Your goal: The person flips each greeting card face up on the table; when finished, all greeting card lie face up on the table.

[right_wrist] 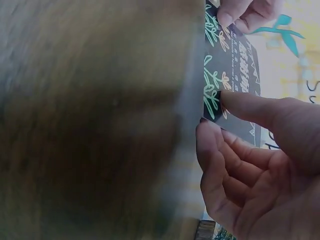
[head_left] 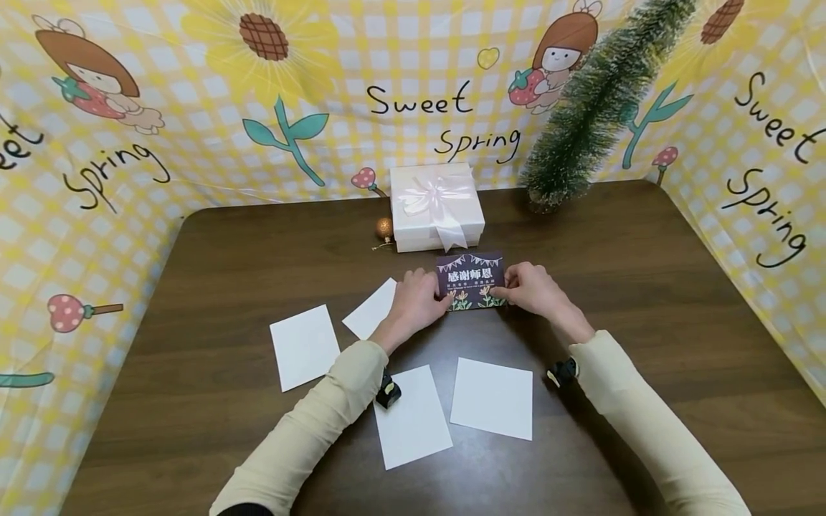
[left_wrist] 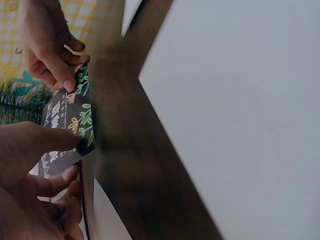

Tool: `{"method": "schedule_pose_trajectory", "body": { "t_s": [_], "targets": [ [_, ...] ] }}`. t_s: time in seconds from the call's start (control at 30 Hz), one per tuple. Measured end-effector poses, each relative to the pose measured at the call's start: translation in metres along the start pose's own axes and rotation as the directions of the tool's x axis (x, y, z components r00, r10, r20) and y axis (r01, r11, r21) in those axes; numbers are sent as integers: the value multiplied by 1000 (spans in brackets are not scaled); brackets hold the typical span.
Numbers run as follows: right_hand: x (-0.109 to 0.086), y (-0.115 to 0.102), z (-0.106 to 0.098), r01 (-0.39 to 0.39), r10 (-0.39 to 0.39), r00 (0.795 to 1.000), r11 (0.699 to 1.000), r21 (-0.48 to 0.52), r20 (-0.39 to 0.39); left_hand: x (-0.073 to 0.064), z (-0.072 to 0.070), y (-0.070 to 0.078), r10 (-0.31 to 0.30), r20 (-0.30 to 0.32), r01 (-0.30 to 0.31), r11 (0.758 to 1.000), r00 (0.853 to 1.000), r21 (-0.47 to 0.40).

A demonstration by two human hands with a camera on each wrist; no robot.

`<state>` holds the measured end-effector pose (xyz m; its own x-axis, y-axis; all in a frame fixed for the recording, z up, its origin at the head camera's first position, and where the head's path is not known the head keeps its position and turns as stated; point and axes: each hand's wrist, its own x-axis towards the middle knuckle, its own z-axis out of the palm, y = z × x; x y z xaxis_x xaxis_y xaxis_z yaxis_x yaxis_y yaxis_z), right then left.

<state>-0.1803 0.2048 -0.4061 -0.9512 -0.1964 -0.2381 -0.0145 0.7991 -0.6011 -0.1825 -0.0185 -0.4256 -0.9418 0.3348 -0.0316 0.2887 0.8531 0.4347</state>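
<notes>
The brown table point(head_left: 645, 287) filled the scene, walled on three sides by a yellow checked backdrop point(head_left: 193, 107). At the far right a small frosted tree point(head_left: 600, 100) leaned toward the middle, and at the far centre sat a white gift box point(head_left: 437, 208) tied with a pale ribbon, a little gold bauble point(head_left: 384, 228) just to its left. Four white blank cards point(head_left: 492, 398) lay flat on the near half of the table, well apart from the box.

Between those cards and the box, both hands held a dark greeting card point(head_left: 470, 279), stood on its near edge on the table. The left hand point(head_left: 416, 299) pinched its left side between thumb and curled fingers; the right hand point(head_left: 532, 288) pinched the right side the same way. The wrist views showed the thumbs pressed on the leafy printed border, though much of both views was blurred.

The main risk, as I judged it, was the card slipping flat: it rested on one thin edge, so an uneven squeeze could bend it or tip it over. Pushed farther away, it could knock against the gift box, and a wide sweep of the left hand could send the bauble rolling. The sleeves hung close above the near blank cards and could drag them out of place.
</notes>
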Motion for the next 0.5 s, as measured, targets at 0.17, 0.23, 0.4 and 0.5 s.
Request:
{"method": "schedule_pose_trajectory", "body": {
  "t_s": [0.17, 0.23, 0.4, 0.5],
  "targets": [
    [1, 2, 5, -7, 6, 1000, 997, -74, -18, 1, 4, 1, -44, 41, 40, 995, 998, 88],
    [2, 3, 6, -9, 6, 1000, 995, -95, -31, 1, 5, 2, -55, 40, 50, 992, 998, 116],
    [4, 5, 9, -20, 12, 998, 990, -137, -55, 2, 6, 2, -27, 24, 23, 989, 999, 145],
    [3, 5, 10, 2, -12, 998, 989, -150, -65, -1, 5, -1, 57, 13, -58, 989, 998, 138]
  ]
}}
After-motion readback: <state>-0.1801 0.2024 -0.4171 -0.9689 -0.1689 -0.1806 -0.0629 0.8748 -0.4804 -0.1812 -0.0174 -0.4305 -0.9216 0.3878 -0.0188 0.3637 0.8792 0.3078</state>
